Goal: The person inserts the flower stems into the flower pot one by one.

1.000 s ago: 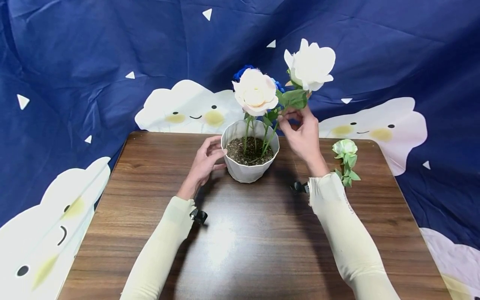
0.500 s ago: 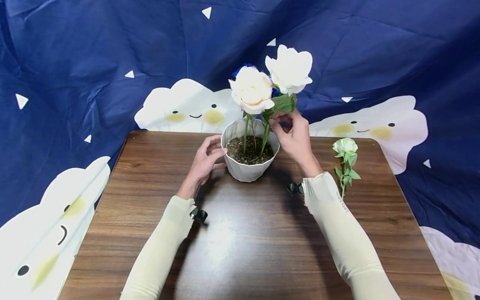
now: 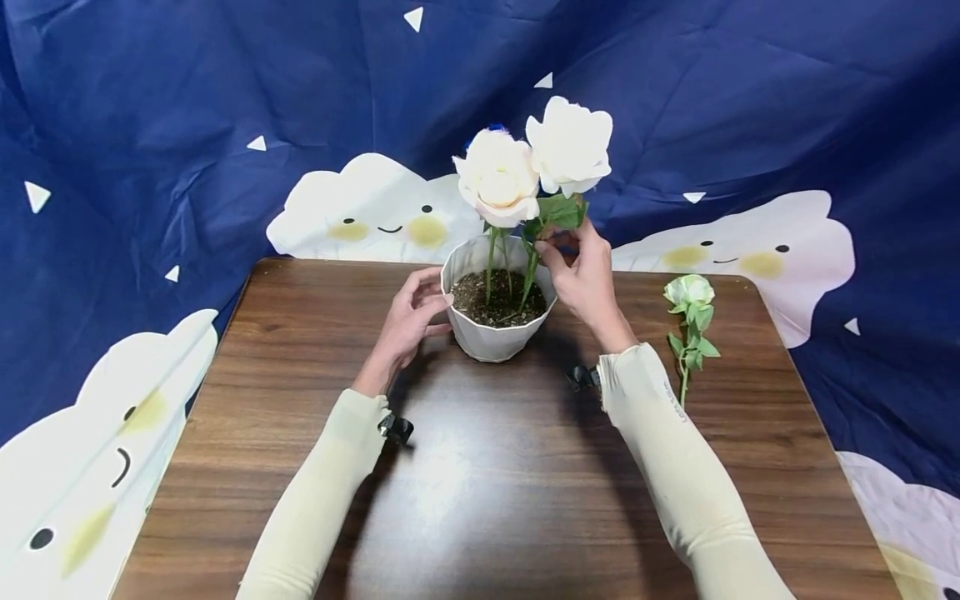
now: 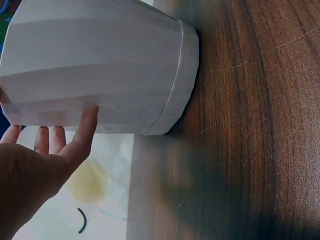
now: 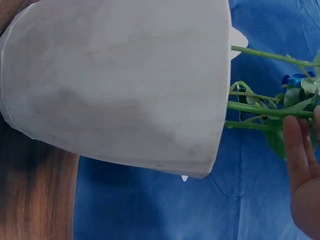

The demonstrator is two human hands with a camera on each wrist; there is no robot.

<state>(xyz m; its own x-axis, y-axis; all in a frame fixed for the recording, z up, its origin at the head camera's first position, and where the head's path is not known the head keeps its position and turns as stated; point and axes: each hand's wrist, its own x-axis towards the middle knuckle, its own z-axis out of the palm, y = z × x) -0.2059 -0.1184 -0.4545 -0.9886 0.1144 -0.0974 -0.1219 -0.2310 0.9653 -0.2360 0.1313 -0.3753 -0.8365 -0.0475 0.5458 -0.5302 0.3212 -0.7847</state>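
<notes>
A white pot (image 3: pixel 495 340) is standing upright near the far edge of the brown wooden bench (image 3: pixel 442 533), with dark soil (image 3: pixel 480 304) lying well below its faceted rim. The person's left hand (image 3: pixel 407 323) is resting against the pot's left side, the thumb lying by the rim and the fingers reaching along the outer wall; in the left wrist view the fingertips are only touching the wall, fairly straight rather than clenched around it. The right hand (image 3: pixel 588 279) is pinching the stem of a white rose (image 3: pixel 572 148) just under a broad green leaf (image 3: pixel 564 212), above the pot's right rim. That rose is leaning slightly, its bloom rising highest of all, and its stem is running down inside the pot — whether the tip is sitting in the soil I cannot tell.

A pale pink rose (image 3: pixel 498 179) is standing in the pot to the left, its bloom touching or overlapping the white one, and a blue flower (image 5: pixel 295 80) is showing among the stems and leaves in the right wrist view. Off to the right, a greenish-white rose (image 3: pixel 690 291) is lying on the bench, its lower stem disappearing behind the right sleeve (image 3: pixel 667 450). A navy backdrop (image 3: pixel 450 75) with smiling clouds is hanging behind everything.
</notes>
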